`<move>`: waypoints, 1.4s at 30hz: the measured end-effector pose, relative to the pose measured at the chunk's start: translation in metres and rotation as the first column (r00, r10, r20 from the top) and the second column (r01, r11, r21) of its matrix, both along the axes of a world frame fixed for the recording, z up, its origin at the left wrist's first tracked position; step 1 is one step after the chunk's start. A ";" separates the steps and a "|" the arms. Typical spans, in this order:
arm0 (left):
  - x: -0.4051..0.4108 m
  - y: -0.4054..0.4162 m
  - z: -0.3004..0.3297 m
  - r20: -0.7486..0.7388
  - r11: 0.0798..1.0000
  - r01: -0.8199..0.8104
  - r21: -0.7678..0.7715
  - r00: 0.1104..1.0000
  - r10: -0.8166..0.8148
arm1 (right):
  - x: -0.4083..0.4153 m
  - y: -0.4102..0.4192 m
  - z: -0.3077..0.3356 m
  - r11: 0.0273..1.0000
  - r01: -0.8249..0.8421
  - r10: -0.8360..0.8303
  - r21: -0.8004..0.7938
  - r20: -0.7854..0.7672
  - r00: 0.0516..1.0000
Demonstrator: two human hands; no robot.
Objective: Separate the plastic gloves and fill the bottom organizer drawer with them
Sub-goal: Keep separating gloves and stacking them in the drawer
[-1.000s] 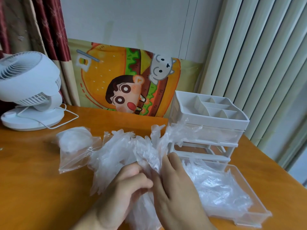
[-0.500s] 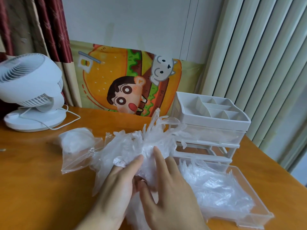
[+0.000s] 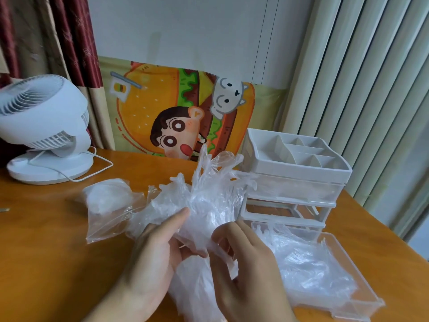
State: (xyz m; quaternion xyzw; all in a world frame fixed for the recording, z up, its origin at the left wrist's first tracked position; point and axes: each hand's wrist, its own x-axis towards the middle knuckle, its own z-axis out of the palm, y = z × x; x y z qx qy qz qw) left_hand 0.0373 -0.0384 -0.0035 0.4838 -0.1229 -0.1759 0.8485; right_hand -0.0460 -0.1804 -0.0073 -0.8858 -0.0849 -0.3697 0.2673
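To the left of my hands a clear bag (image 3: pixel 109 214) lies on the table (image 3: pixel 41 263), my left hand (image 3: pixel 153 254) and my right hand (image 3: pixel 250 270) both pinch the bunch of plastic gloves (image 3: pixel 209 201) between them, and to their right the pulled-out bottom drawer (image 3: pixel 362 296) already holds loose gloves (image 3: pixel 308 268).

Bare table (image 3: pixel 46 263) lies left; organizer (image 3: pixel 294 180) and drawer (image 3: pixel 362 275) block the right.

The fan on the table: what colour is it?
White, the fan, clearest in the head view.
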 end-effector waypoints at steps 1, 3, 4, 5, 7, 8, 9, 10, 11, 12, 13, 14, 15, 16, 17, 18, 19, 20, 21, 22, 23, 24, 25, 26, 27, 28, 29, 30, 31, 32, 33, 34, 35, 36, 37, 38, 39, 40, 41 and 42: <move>-0.004 -0.001 0.002 0.011 1.000 0.004 0.005 1.000 -0.004 | 0.001 0.001 -0.001 1.000 0.003 -0.003 0.007 0.013 1.000; -0.012 -0.007 0.005 0.060 0.998 0.017 0.052 0.998 -0.020 | 0.003 0.002 -0.005 1.000 0.019 -0.019 0.019 0.020 1.000; -0.015 -0.009 0.004 0.065 0.998 0.009 0.069 0.998 -0.014 | 0.002 0.005 -0.005 0.999 0.015 -0.015 0.029 0.011 1.000; -0.017 -0.012 0.002 0.044 0.997 -0.002 0.076 0.999 -0.001 | 0.000 0.006 -0.005 0.999 0.001 -0.001 0.034 -0.004 1.000; -0.019 -0.013 0.002 0.007 0.995 -0.002 0.098 1.000 0.001 | -0.003 0.008 -0.004 0.995 -0.025 0.028 0.095 -0.024 0.999; -0.019 -0.013 0.002 0.012 0.994 0.006 0.110 1.000 -0.007 | -0.004 0.007 -0.003 0.987 -0.038 0.044 0.156 -0.032 0.999; -0.019 -0.012 0.003 0.024 0.993 0.001 0.121 1.000 -0.004 | -0.004 0.007 -0.002 0.974 -0.053 0.061 0.222 -0.033 0.998; -0.018 -0.011 0.002 0.034 0.992 -0.007 0.128 0.999 0.003 | -0.003 0.006 0.000 0.955 -0.061 0.074 0.292 -0.033 0.997; -0.018 -0.011 0.002 0.039 0.991 -0.007 0.131 0.999 0.002 | -0.002 0.005 0.001 0.930 -0.067 0.085 0.360 -0.035 0.996; -0.019 -0.010 0.001 0.045 0.991 0.013 0.133 0.999 -0.019 | 0.000 0.005 0.003 0.900 -0.069 0.097 0.431 -0.043 0.994; -0.018 -0.010 0.001 0.049 0.989 0.044 0.141 0.997 -0.052 | 0.002 0.004 0.004 0.862 -0.074 0.120 0.502 -0.060 0.991; -0.018 -0.010 0.000 0.051 0.986 0.077 0.151 0.995 -0.086 | 0.004 0.003 0.005 0.825 -0.083 0.154 0.559 -0.082 0.985; -0.017 -0.009 -0.001 0.042 0.984 0.101 0.145 0.993 -0.108 | 0.005 0.001 0.005 0.794 -0.087 0.188 0.601 -0.108 0.976; -0.016 -0.009 -0.002 0.019 0.985 0.116 0.130 0.993 -0.120 | 0.006 -0.001 0.005 0.770 -0.094 0.219 0.632 -0.124 0.968; -0.016 -0.009 -0.002 -0.007 0.985 0.128 0.118 0.992 -0.128 | 0.007 -0.002 0.005 0.748 -0.101 0.244 0.656 -0.130 0.961; -0.015 -0.008 -0.002 -0.023 0.985 0.133 0.108 0.991 -0.132 | 0.007 -0.004 0.005 0.734 -0.107 0.260 0.670 -0.132 0.957; -0.013 -0.007 -0.002 -0.036 0.986 0.135 0.102 0.991 -0.132 | 0.008 -0.005 0.004 0.735 -0.103 0.258 0.671 -0.136 0.956; -0.012 -0.006 -0.004 -0.048 0.987 0.117 0.113 0.993 -0.112 | 0.008 -0.006 0.003 0.743 -0.096 0.251 0.662 -0.144 0.957; -0.010 -0.006 -0.007 -0.043 0.987 0.082 0.138 0.996 -0.077 | 0.008 -0.006 0.002 0.750 -0.090 0.247 0.656 -0.151 0.957; -0.009 -0.006 -0.009 -0.031 0.986 0.047 0.163 0.999 -0.043 | 0.008 -0.006 0.002 0.749 -0.089 0.251 0.657 -0.156 0.955; -0.009 -0.007 -0.009 -0.022 0.984 0.020 0.179 1.000 -0.016 | 0.008 -0.006 0.002 0.746 -0.089 0.254 0.660 -0.158 0.954; -0.010 -0.007 -0.010 -0.027 0.984 0.001 0.179 1.000 0.004 | 0.008 -0.006 0.002 0.742 -0.090 0.255 0.664 -0.155 0.954; -0.010 -0.007 -0.010 -0.032 0.984 -0.011 0.179 0.999 0.017 | 0.009 -0.005 0.001 0.740 -0.088 0.252 0.667 -0.153 0.956; -0.009 -0.007 -0.010 -0.035 0.982 -0.019 0.188 0.999 0.026 | 0.009 -0.005 0.000 0.737 -0.084 0.247 0.671 -0.151 0.957; -0.010 -0.007 -0.008 -0.028 0.980 -0.016 0.197 0.999 0.022 | 0.010 -0.005 0.000 0.732 -0.083 0.243 0.676 -0.144 0.959; -0.010 -0.007 -0.008 -0.018 0.978 -0.019 0.207 1.000 0.023 | 0.009 -0.005 0.000 0.725 -0.088 0.244 0.683 -0.134 0.961; -0.009 -0.006 -0.007 -0.008 0.976 -0.021 0.217 1.000 0.023 | 0.009 -0.006 0.001 0.720 -0.095 0.248 0.687 -0.127 0.960; -0.009 -0.006 -0.006 -0.005 0.974 -0.028 0.225 1.000 0.030 | 0.008 -0.007 0.002 0.721 -0.098 0.258 0.686 -0.134 0.957; -0.007 -0.005 -0.006 -0.002 0.971 -0.041 0.235 0.999 0.043 | 0.007 -0.008 0.003 0.730 -0.102 0.273 0.676 -0.151 0.950; -0.006 -0.004 -0.006 0.004 0.968 -0.056 0.245 0.998 0.056 | 0.005 -0.009 0.005 0.745 -0.113 0.294 0.658 -0.171 0.940; -0.006 -0.003 -0.006 0.012 0.965 -0.065 0.254 0.998 0.064 | 0.002 -0.009 0.007 0.764 -0.130 0.315 0.632 -0.190 0.930; -0.005 -0.002 -0.006 0.021 0.963 -0.068 0.259 0.998 0.065 | 0.001 -0.010 0.009 0.790 -0.145 0.327 0.596 -0.210 0.922; -0.006 -0.002 -0.006 0.032 0.961 -0.070 0.266 0.997 0.064 | -0.001 -0.009 0.010 0.821 -0.152 0.325 0.551 -0.231 0.917; -0.006 -0.002 -0.005 0.042 0.959 -0.074 0.273 0.997 0.065 | -0.002 -0.008 0.011 0.850 -0.153 0.314 0.505 -0.252 0.915; -0.006 -0.002 -0.006 0.051 0.959 -0.078 0.274 0.996 0.066 | -0.002 -0.007 0.010 0.871 -0.150 0.301 0.469 -0.266 0.916; -0.007 -0.002 -0.005 0.057 0.960 -0.078 0.270 0.996 0.065 | -0.002 -0.006 0.010 0.882 -0.145 0.290 0.448 -0.274 0.917; -0.009 -0.003 -0.004 0.063 0.961 -0.078 0.265 0.996 0.063 | -0.002 -0.005 0.008 0.888 -0.139 0.281 0.439 -0.277 0.919; -0.011 -0.004 -0.002 0.067 0.962 -0.081 0.260 0.996 0.066 | -0.002 -0.004 0.007 0.891 -0.132 0.273 0.433 -0.281 0.920; -0.013 -0.005 -0.001 0.070 0.964 -0.080 0.253 0.995 0.065 | -0.002 -0.004 0.006 0.895 -0.123 0.264 0.430 -0.288 0.921; -0.014 -0.005 0.000 0.072 0.966 -0.077 0.247 0.996 0.061 | -0.002 -0.004 0.005 0.896 -0.114 0.259 0.430 -0.294 0.920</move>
